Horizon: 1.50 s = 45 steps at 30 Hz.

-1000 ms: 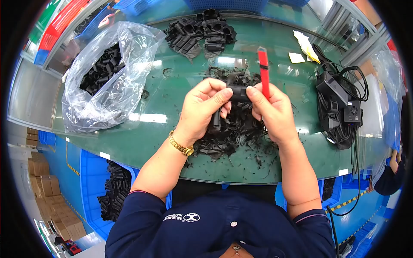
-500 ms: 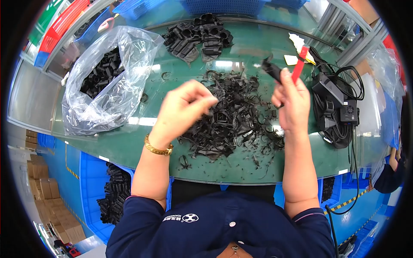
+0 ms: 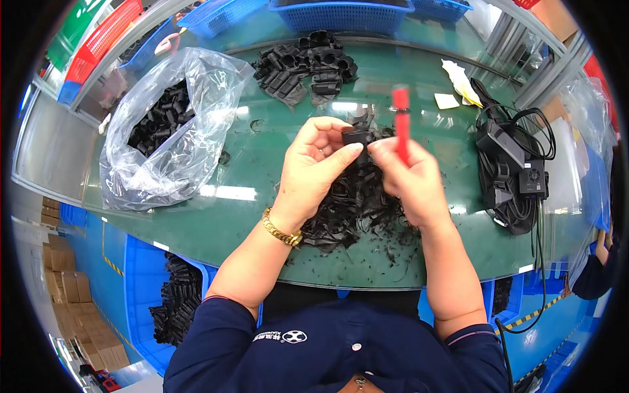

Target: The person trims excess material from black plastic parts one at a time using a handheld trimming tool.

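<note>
My left hand (image 3: pixel 311 164) is closed on a black tubular plastic part (image 3: pixel 355 139), gripping it between thumb and fingers above the scrap pile. My right hand (image 3: pixel 416 187) is closed around a slim red-handled tool (image 3: pixel 402 128) that points away from me; motion blurs it, and its working end cannot be made out. The right fingertips meet the black part's right side. Beneath both hands lies a heap of black trimmings (image 3: pixel 347 216), partly hidden by them.
A clear plastic bag (image 3: pixel 216 85) of black parts stands at left on the green table (image 3: pixel 229 242). More black parts (image 3: pixel 285 69) lie at the back. Black power units with cables (image 3: pixel 501 141) sit at right. Blue baskets (image 3: pixel 341 18) line the far edge; a blue bin (image 3: pixel 141 281) is below left.
My left hand has moved right and now grips a black part. My right hand has come left and lower with the red tool, meeting the left hand over the trimmings.
</note>
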### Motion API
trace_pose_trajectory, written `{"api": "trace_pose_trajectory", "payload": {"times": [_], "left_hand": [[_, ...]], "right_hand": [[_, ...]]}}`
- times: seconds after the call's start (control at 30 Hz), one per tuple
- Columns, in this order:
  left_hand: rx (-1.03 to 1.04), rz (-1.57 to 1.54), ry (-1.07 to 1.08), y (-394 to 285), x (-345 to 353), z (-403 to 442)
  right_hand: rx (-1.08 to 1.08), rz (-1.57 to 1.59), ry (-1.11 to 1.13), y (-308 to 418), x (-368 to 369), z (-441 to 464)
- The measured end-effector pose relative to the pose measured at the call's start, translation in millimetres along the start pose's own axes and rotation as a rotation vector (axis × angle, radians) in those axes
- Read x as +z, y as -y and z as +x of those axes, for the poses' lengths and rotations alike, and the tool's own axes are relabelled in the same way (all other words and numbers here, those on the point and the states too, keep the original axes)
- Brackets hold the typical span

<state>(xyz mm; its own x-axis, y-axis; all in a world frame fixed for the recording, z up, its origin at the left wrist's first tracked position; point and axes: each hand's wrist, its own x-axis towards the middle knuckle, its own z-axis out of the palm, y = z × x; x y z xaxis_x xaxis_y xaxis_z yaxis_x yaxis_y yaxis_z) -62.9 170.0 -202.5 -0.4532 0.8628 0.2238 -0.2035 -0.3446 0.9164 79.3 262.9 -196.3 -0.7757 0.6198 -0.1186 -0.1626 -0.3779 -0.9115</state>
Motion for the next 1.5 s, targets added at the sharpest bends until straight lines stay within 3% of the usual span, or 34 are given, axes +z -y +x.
{"api": "trace_pose_trajectory", "payload": {"times": [0.03, 0.1, 0.2, 0.33, 0.43, 0.5, 0.57, 1.03, 1.43, 1.47, 1.5], "left_hand": [[-0.008, 0.009, -0.017, 1.5, -4.2, -1.3], [-0.053, 0.069, -0.016, 0.9, -8.1, -4.7], [-0.066, 0.107, 0.011, 0.1, -5.2, -6.5], [-0.048, 0.159, 0.018, 4.4, -7.9, -8.5], [-0.045, 0.173, 0.030, 5.1, -7.9, -8.5], [-0.016, 0.252, 0.061, 7.3, -9.3, -9.7], [-0.014, 0.308, 0.089, 4.1, -9.8, -10.8], [-0.024, 0.387, 0.161, 2.0, -7.3, -13.5], [-0.106, 0.195, 0.175, -4.4, -3.7, -14.2], [-0.119, 0.184, 0.179, -6.0, -3.6, -14.2], [-0.132, 0.173, 0.181, -7.0, -3.9, -14.4]], "right_hand": [[-0.134, -0.105, -0.094, 2.1, -2.4, 1.4], [-0.317, -0.031, -0.060, 7.7, -10.6, 5.9], [-0.516, -0.268, -0.115, 13.2, -9.7, 2.9], [-0.376, 0.043, 0.027, 16.2, -5.2, -6.8], [-0.501, -0.133, 0.022, 7.1, -1.2, -3.3], [-0.401, -0.097, 0.042, 9.3, -4.8, -4.3], [-0.562, -0.269, 0.050, 5.5, -4.6, -2.1], [-0.434, -0.240, 0.039, 3.7, -6.5, -3.7], [-1.010, -0.779, -0.020, -1.1, 3.0, 2.1], [-1.010, -0.778, -0.018, -1.1, 2.5, 0.7], [-0.811, -0.636, -0.021, -0.8, 1.1, -2.3]]}}
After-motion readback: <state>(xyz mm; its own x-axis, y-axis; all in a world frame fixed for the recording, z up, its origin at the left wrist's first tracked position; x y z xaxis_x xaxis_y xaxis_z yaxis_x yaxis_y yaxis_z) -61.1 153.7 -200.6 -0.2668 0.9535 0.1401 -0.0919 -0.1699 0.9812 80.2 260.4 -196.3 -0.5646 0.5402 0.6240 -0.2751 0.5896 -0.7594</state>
